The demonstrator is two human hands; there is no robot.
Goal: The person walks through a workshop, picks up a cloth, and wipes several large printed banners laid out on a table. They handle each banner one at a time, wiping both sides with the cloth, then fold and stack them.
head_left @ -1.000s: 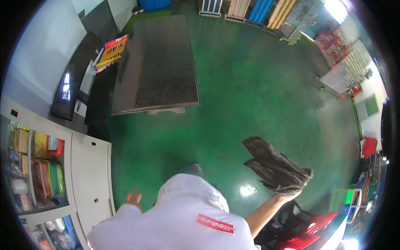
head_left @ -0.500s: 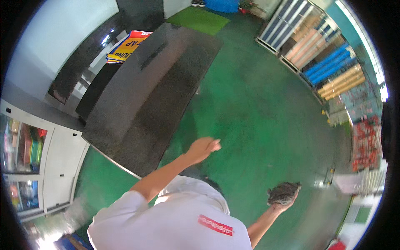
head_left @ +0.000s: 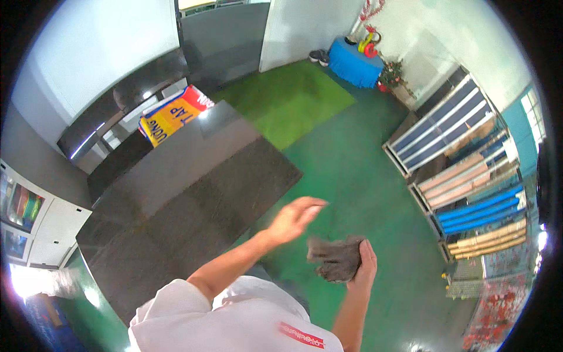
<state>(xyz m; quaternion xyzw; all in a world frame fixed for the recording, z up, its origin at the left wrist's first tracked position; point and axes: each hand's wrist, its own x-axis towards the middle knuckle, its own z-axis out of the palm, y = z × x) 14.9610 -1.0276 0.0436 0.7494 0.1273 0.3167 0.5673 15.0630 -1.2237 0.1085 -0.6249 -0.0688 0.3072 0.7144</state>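
Note:
A crumpled grey-brown rag [head_left: 337, 259] is held in my right hand [head_left: 365, 267], whose fingers are wrapped over its right side. The rag is in the air over the green floor, its left end loose and a little blurred. My left hand [head_left: 293, 220] is held out just above and left of the rag, apart from it. It holds nothing, and its fingers reach out to the right, loosely bent. Left of my left arm stands a dark table [head_left: 199, 202] with a shiny top; neither hand touches it.
Printed yellow and red sheets [head_left: 170, 120] lie at the table's far left edge. A white cabinet [head_left: 58, 229] stands at the left. Along the right wall run racks of fabric rolls [head_left: 481, 211]. Farther off are a green mat [head_left: 287, 108] and a blue-draped table [head_left: 355, 61].
My view has turned toward the mat and the far wall. My right hand has swung inward with the rag, closer to my left hand. My left hand's fingers now reach out more.

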